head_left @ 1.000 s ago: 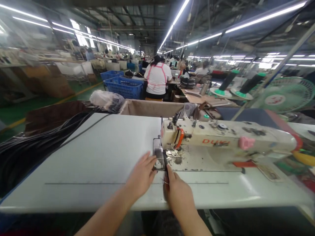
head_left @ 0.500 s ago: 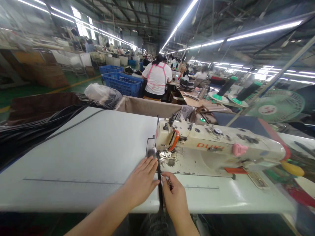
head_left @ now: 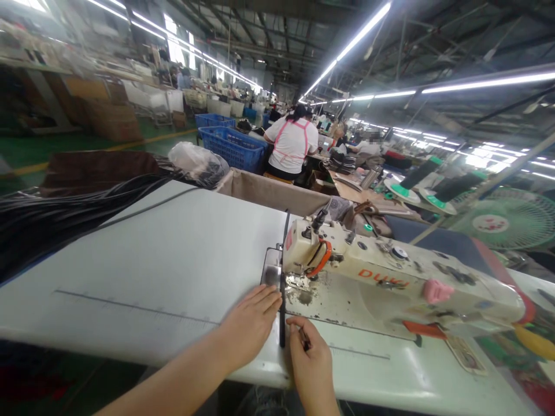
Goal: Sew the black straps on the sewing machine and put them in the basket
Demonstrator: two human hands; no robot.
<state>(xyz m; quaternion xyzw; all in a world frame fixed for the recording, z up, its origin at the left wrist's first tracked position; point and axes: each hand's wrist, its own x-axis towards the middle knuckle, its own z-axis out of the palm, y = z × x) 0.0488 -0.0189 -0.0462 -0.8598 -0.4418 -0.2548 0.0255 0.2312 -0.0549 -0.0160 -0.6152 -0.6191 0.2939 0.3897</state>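
A narrow black strip (head_left: 282,323) runs front to back on the white sewing table (head_left: 182,248). It passes beside the needle area of the sewing machine (head_left: 347,260), and its near end lies on the tabletop. My left hand (head_left: 251,320) lies flat, fingers stretched forward, with the fingertips at the strip's left side near the metal plate (head_left: 272,274). To the right of the strip is my right hand (head_left: 310,349), thumb and forefinger drawn together near its edge. Its other fingers curl around a small dark object, mostly hidden.
Long black strips (head_left: 87,202) are heaped along the table's left side. Behind the table stand a beige fabric-lined bin (head_left: 273,193) and blue crates (head_left: 234,144). A person in a white shirt (head_left: 291,144) sits beyond. Thread cones (head_left: 416,176) and a fan (head_left: 507,222) are at right.
The strip has slid away from me; its near end, earlier hanging past the table's front edge, now lies on the tabletop. Both hands stay beside it. The view has tilted and shifted.
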